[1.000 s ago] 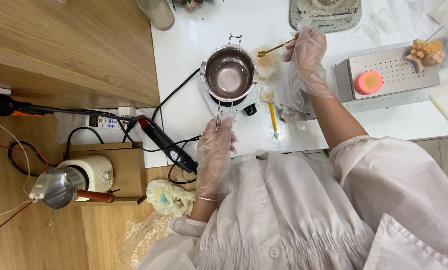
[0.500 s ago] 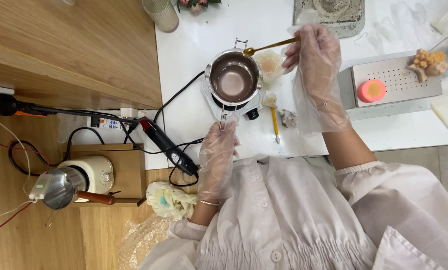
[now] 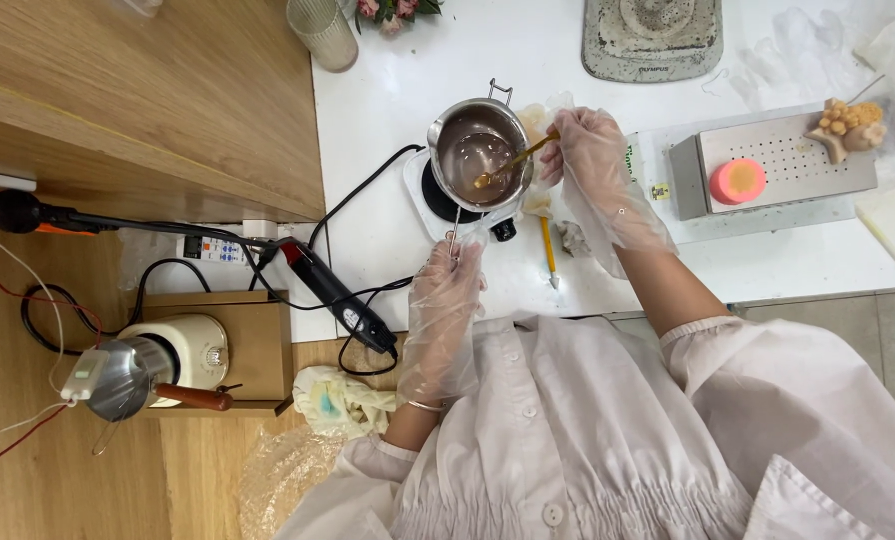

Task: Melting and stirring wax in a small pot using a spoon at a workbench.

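**Spoon in the melting pot, both gloved hands at work**

The right hand [image 3: 590, 150], in a clear plastic glove, has its fingers pinched narrowly around the handle of a gold spoon [image 3: 513, 163]. The spoon slants down to the left, its bowl dipped into the brownish liquid inside the small steel melting pot [image 3: 476, 150]. The hand sits just right of the pot's rim.

The left hand [image 3: 446, 300], also gloved, is closed with its fingertips on the pot's thin wire handle [image 3: 455, 228], which points toward the person. This hand lies directly below the pot, near the table's front edge.

The pot stands on a small black-topped hot plate [image 3: 430, 197] on the white table [image 3: 388, 100]. A yellow pencil-like tool [image 3: 548, 250] lies just right of the left hand.
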